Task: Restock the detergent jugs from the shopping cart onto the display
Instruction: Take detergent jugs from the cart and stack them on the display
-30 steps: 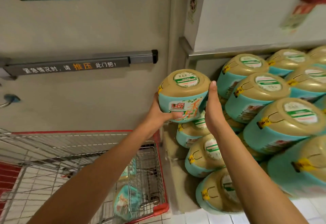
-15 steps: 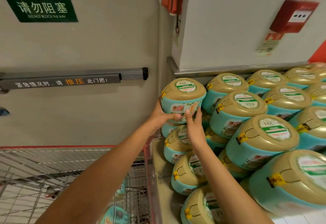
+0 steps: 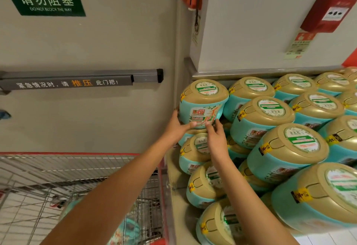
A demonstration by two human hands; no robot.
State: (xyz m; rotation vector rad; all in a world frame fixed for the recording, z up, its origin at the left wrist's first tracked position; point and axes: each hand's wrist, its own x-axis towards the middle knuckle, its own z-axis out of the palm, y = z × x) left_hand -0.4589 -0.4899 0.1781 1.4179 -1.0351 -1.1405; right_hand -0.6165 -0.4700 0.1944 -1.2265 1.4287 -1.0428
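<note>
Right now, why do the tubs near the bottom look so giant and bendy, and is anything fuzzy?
Head view: the wide-angle lens swells the nearest jug in the lower right corner and curves the rows; the shopping cart at lower left looks soft and smeared; the held jug is fairly sharp; the light is flat and warm, with no harsh glare.

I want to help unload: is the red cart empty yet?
Not empty. At least one teal plastic detergent jug shows through the mesh of the red-rimmed wire shopping cart. How many remain, cannot tell.
</note>
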